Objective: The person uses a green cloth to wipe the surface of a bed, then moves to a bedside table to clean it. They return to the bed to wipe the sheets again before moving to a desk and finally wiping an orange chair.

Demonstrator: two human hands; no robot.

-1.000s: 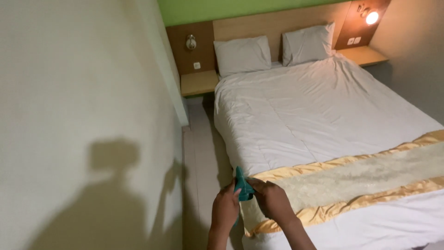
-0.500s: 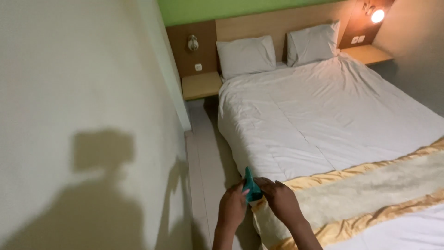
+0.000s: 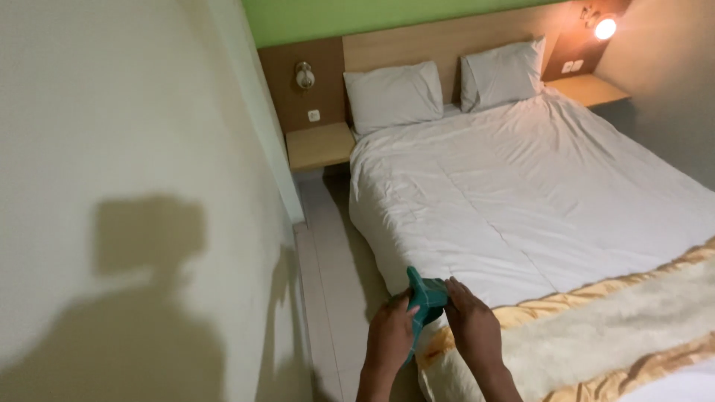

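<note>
Left hand and right hand both clamped on a teal cloth, held in air at the bed corner above the gold-edged runner. Risk: loose grip drops cloth into narrow floor gap by wall.

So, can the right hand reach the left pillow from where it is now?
Probably not. The right hand holds the teal object at the foot of the bed; the left pillow lies far off at the headboard.
</note>
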